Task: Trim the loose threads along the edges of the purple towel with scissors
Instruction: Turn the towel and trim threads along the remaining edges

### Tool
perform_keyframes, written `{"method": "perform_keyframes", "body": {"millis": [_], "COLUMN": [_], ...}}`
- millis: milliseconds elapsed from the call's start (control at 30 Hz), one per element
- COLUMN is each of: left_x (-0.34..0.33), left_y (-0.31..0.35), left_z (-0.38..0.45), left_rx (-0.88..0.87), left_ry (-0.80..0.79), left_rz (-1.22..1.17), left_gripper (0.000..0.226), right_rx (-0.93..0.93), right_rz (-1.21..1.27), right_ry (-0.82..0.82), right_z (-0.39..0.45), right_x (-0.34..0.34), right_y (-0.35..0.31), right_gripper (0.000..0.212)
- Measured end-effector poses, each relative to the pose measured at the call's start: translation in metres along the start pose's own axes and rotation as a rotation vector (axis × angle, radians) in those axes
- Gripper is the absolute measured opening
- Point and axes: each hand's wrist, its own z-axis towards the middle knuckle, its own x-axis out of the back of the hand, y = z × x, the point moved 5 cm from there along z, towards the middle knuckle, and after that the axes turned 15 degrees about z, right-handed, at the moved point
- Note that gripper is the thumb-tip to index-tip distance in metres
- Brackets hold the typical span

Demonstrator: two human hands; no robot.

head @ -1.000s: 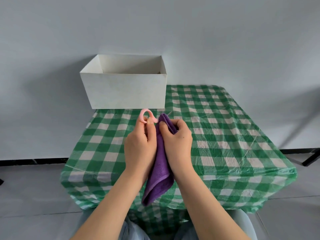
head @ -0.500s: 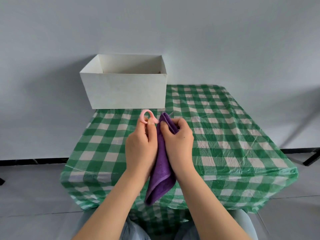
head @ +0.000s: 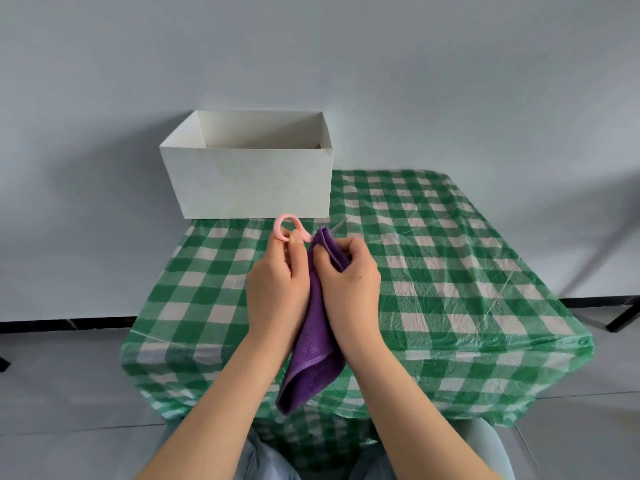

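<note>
The purple towel [head: 313,358] hangs folded between my two hands above the near part of the table. My right hand [head: 349,282] grips its upper edge, fingers curled round the fabric. My left hand [head: 277,285] holds pink-handled scissors [head: 291,230], one finger through a handle ring. The thin metal blades point right, just past the towel's top corner. Most of the scissors is hidden behind my left hand and the towel.
A green-and-white checked tablecloth [head: 433,271] under clear plastic covers the table. An open white box [head: 249,178] stands at the back left, overhanging the table's left edge. A grey wall is behind; a dark table leg [head: 623,317] shows at the right.
Both hands and the towel have barely shifted. The towel's hanging lower part has swung slightly.
</note>
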Motion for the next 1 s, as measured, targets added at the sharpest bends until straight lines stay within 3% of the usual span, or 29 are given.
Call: {"method": "perform_keyframes", "body": {"millis": [167,300,667,1000], "left_x": [0.001,-0.002,-0.003,-0.003], "left_y": [0.012,0.002,0.009,0.001], "left_z": [-0.008,-0.001,-0.007,0.003], "left_rx": [-0.095,-0.011,-0.063,-0.027], "left_ry": [-0.019,-0.019,-0.044,-0.026], "left_rz": [0.001,0.002,0.013,0.032], "left_gripper": [0.028,0.031,0.031,0.032], "right_rx": [0.003,0.023,-0.001,0.015], "right_rz": [0.051,-0.014,0.020,-0.002], "right_ry": [0.087,0.016,0.074,0.018], "right_z": [0.012,0.002,0.013,0.009], "right_x": [0.012,0.004,0.012,0.001], "right_y": [-0.001,-0.001,0.002,0.004], "right_gripper": [0.008,0.007,0.008,0.008]}}
